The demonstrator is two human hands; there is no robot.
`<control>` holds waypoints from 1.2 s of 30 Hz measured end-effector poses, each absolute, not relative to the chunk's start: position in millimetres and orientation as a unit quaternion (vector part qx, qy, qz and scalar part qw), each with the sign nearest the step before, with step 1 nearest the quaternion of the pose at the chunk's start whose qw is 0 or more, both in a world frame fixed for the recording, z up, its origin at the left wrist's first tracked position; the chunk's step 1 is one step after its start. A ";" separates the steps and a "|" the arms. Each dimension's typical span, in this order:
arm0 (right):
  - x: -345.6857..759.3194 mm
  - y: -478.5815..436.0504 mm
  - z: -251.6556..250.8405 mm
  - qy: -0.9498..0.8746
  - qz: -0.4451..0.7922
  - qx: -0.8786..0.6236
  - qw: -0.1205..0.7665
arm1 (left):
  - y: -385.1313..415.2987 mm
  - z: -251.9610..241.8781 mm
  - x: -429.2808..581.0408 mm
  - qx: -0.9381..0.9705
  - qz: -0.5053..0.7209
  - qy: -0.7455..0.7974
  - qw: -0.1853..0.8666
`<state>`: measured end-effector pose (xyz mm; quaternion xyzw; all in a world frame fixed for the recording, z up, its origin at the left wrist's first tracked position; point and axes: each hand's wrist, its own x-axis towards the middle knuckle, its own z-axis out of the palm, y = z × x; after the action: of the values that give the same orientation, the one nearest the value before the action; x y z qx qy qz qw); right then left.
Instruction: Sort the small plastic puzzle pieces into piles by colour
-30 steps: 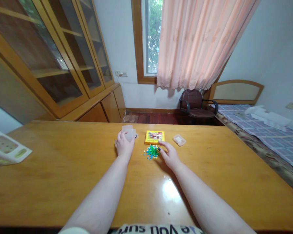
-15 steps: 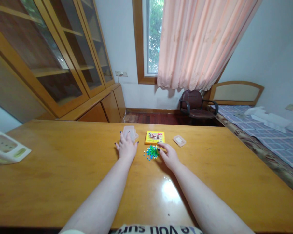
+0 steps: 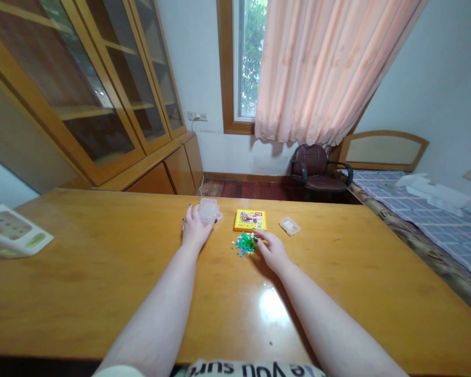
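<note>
A translucent plastic box (image 3: 208, 210) lies toward the table's far edge, with another clear piece partly under it. My left hand (image 3: 196, 230) is closed around its near left side, fingers along the left and thumb at the near right corner. To the right is a loose pile of tiny green, blue and pale pieces (image 3: 245, 243). At the pile's right edge rests my right hand (image 3: 273, 250), fingers loosely curved, thumb and forefinger slightly apart; I see nothing held between them. Just behind the pile sits a flat yellow box (image 3: 251, 220) with a printed picture on top.
A small clear plastic lid or tray (image 3: 289, 226) lies right of the yellow box. A white holder with slots (image 3: 15, 230) stands at the table's left. Beyond the wooden table (image 3: 357, 272) are a brown armchair (image 3: 313, 167), a bed (image 3: 424, 204) and a glass-door cabinet (image 3: 168, 141).
My left hand has gone from lying spread over the translucent box to gripping its near left side, shifting slightly left. My right hand stays by the pile. The view has tilted slightly.
</note>
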<state>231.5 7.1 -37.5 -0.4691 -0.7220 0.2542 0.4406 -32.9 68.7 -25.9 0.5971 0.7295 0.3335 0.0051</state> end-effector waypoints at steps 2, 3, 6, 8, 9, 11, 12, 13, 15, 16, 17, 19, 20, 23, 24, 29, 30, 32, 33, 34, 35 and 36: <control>231.4 6.9 -37.0 -0.721 0.255 -0.470 0.440 | 72.4 -29.4 -36.8 0.587 0.350 0.729 0.032; 231.3 6.8 -36.7 -0.721 0.255 -0.470 0.441 | 74.3 -30.8 -39.2 0.578 0.357 0.732 0.056; 231.0 6.5 -35.9 -0.721 0.254 -0.468 0.443 | 77.8 -32.0 -47.2 0.553 0.379 0.732 0.115; 230.7 6.2 -35.4 -0.722 0.251 -0.468 0.443 | 78.1 -30.8 -50.9 0.560 0.392 0.721 0.110; 230.6 6.1 -35.2 -0.723 0.249 -0.469 0.441 | 77.8 -30.1 -51.9 0.570 0.396 0.713 0.099; 230.6 6.0 -34.9 -0.725 0.249 -0.471 0.437 | 77.2 -28.7 -52.5 0.592 0.399 0.695 0.085; 230.6 6.0 -34.8 -0.726 0.250 -0.471 0.435 | 77.1 -28.3 -52.5 0.600 0.399 0.688 0.084; 230.7 6.1 -34.9 -0.726 0.251 -0.472 0.433 | 77.0 -27.8 -52.5 0.604 0.400 0.684 0.087; 230.9 6.4 -35.2 -0.725 0.252 -0.472 0.435 | 77.1 -26.6 -53.8 0.604 0.401 0.681 0.101; 230.9 6.6 -35.4 -0.724 0.253 -0.472 0.435 | 76.9 -25.5 -55.4 0.603 0.400 0.682 0.109; 230.9 6.7 -35.6 -0.724 0.254 -0.471 0.436 | 76.6 -24.2 -57.4 0.606 0.396 0.680 0.118; 230.7 7.0 -36.1 -0.724 0.256 -0.471 0.434 | 75.5 -21.1 -62.6 0.624 0.381 0.670 0.131; 230.6 7.1 -36.3 -0.724 0.258 -0.471 0.432 | 74.8 -19.6 -65.2 0.633 0.373 0.664 0.137; 230.4 7.5 -36.9 -0.725 0.263 -0.471 0.429 | 73.5 -18.2 -70.3 0.640 0.363 0.662 0.144; 230.5 7.6 -37.1 -0.725 0.263 -0.470 0.429 | 73.7 -19.0 -70.8 0.636 0.364 0.665 0.141; 230.8 7.4 -37.1 -0.721 0.263 -0.472 0.434 | 77.2 -28.2 -69.8 0.618 0.372 0.678 0.141; 230.7 7.3 -36.8 -0.721 0.263 -0.473 0.434 | 77.8 -30.0 -69.6 0.616 0.375 0.676 0.149; 230.4 6.9 -36.2 -0.720 0.263 -0.474 0.434 | 78.6 -32.8 -69.6 0.619 0.379 0.668 0.161; 230.4 6.8 -36.0 -0.720 0.262 -0.474 0.434 | 78.8 -33.6 -69.6 0.622 0.379 0.665 0.166; 230.4 6.9 -35.9 -0.721 0.259 -0.474 0.435 | 78.8 -34.0 -69.4 0.624 0.376 0.664 0.170; 230.5 7.3 -36.1 -0.721 0.253 -0.476 0.435 | 78.8 -34.0 -69.0 0.625 0.371 0.665 0.174; 230.8 7.9 -36.7 -0.720 0.244 -0.480 0.438 | 78.5 -33.3 -68.5 0.623 0.366 0.669 0.172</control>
<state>230.8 7.9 -36.7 -0.4799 -0.7202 0.2435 0.4379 -68.5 78.5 -33.3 0.6233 0.6693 0.3657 0.1725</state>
